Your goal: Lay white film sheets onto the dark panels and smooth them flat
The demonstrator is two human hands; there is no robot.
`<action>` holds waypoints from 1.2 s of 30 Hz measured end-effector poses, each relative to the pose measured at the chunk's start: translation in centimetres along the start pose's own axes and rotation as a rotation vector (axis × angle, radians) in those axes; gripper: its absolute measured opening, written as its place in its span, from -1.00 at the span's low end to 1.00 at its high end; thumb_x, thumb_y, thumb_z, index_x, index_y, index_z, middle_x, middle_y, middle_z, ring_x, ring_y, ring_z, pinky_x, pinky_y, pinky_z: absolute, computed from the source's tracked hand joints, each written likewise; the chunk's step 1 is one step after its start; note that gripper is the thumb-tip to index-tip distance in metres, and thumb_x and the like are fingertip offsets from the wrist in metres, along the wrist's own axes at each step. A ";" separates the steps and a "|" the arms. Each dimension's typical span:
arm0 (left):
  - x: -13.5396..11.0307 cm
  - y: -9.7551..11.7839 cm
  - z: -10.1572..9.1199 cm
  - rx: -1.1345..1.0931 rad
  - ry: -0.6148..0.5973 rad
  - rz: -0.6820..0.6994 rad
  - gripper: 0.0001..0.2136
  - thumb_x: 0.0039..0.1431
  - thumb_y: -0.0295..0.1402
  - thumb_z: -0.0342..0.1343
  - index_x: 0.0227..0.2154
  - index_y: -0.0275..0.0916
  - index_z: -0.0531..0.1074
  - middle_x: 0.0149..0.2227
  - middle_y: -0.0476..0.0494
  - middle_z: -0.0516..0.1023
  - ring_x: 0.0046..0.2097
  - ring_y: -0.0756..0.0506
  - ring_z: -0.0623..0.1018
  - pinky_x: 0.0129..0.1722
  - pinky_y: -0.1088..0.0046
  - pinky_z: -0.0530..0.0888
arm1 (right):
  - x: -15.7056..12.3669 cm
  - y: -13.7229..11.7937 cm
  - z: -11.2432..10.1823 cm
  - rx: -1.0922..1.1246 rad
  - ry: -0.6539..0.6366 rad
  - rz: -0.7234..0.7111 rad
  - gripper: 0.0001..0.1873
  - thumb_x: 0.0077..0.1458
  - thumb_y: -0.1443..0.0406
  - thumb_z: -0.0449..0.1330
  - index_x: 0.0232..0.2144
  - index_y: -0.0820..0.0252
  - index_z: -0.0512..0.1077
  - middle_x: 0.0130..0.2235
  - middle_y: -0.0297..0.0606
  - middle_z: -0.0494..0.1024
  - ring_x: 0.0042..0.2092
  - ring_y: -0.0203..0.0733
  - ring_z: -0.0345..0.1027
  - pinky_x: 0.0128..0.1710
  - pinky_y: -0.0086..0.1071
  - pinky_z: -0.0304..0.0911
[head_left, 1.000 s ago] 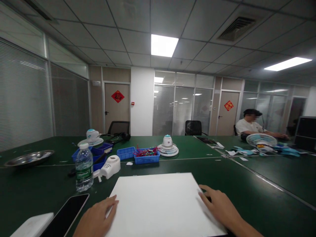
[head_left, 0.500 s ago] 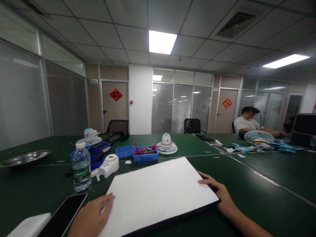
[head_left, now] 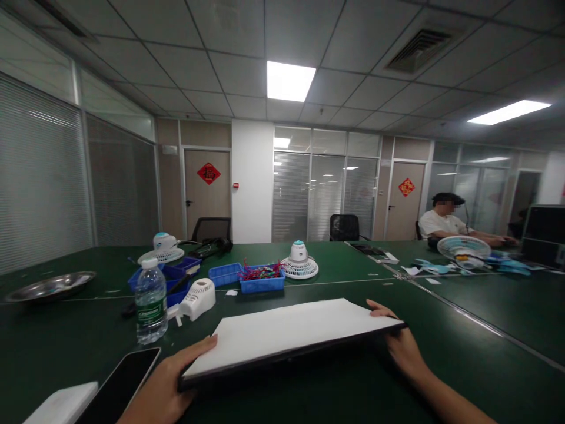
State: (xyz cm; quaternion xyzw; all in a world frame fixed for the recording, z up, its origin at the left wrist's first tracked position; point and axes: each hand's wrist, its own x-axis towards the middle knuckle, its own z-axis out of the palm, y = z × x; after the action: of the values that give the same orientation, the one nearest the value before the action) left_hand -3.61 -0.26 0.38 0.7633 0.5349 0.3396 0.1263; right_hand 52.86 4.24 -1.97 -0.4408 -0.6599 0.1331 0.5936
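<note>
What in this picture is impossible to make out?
All in the head view:
- The underside of the board faces away from the camera.
- Most fingers of the left hand and right hand are hidden beneath the board.
- The phone and a white block are cut off by the bottom edge.
- The bottle label is too small to read.
- The coloured bits in the blue tray are too small to identify.

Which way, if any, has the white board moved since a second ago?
Yes, upward: the white board lay flat on the green table; now left hand and right hand hold it raised, nearly edge-on.
</note>
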 end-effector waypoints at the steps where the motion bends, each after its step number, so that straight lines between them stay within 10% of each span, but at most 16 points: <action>1: -0.1 0.0 0.1 0.036 0.010 0.024 -0.47 0.10 -0.20 0.21 0.19 0.06 0.41 0.26 0.03 0.43 0.28 -0.25 0.41 0.33 0.05 0.22 | -0.1 0.1 0.1 -0.005 0.002 -0.005 -0.60 0.17 -0.07 0.15 -0.19 0.08 0.47 0.21 0.00 0.40 0.22 0.20 0.28 0.20 0.17 0.16; 5: -0.2 -0.3 0.3 0.092 0.030 0.078 -0.56 0.21 -0.20 0.12 0.17 0.12 0.41 0.23 0.10 0.46 0.26 -0.20 0.45 0.29 0.13 0.32 | -0.4 -0.9 0.1 -0.156 0.087 -0.040 -0.61 0.21 0.04 0.15 -0.01 0.10 0.38 0.22 0.00 0.38 0.22 0.16 0.28 0.18 0.16 0.20; 9: 0.1 -0.6 0.3 0.126 0.091 0.124 -0.62 0.24 -0.23 0.08 0.11 0.09 0.48 0.16 0.07 0.55 0.19 -0.20 0.52 0.24 0.17 0.40 | -0.5 -3.7 -0.4 -0.431 0.298 -0.393 -0.36 0.05 0.17 0.33 0.14 0.14 0.24 0.23 0.02 0.35 0.27 0.19 0.20 0.26 0.24 0.06; 15: -0.1 0.4 0.2 0.225 0.063 0.222 -0.56 0.16 -0.25 0.19 0.12 0.19 0.45 0.15 0.11 0.55 0.16 -0.19 0.55 0.20 0.21 0.45 | -1.8 -7.7 1.4 -0.637 -0.080 -0.901 -0.58 0.10 0.42 0.31 0.02 0.14 0.41 -0.04 -0.14 0.58 0.03 -0.07 0.47 0.04 -0.15 0.41; 36: -1.7 2.4 4.1 0.339 0.202 0.482 -0.46 0.16 -0.35 0.18 0.20 0.18 0.35 0.13 0.11 0.57 0.09 -0.11 0.60 0.12 0.39 0.49 | -2.7 -13.0 3.0 -0.620 -0.107 -0.973 -0.85 0.24 0.45 0.14 -0.19 0.26 0.50 -0.29 -0.19 0.61 -0.24 -0.21 0.52 -0.21 -0.38 0.41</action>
State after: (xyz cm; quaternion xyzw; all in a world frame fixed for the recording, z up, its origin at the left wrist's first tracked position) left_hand 0.46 -2.03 -1.97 0.8407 0.3974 0.3397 -0.1408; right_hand 44.38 -4.18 4.55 -0.2329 -0.8238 -0.3327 0.3955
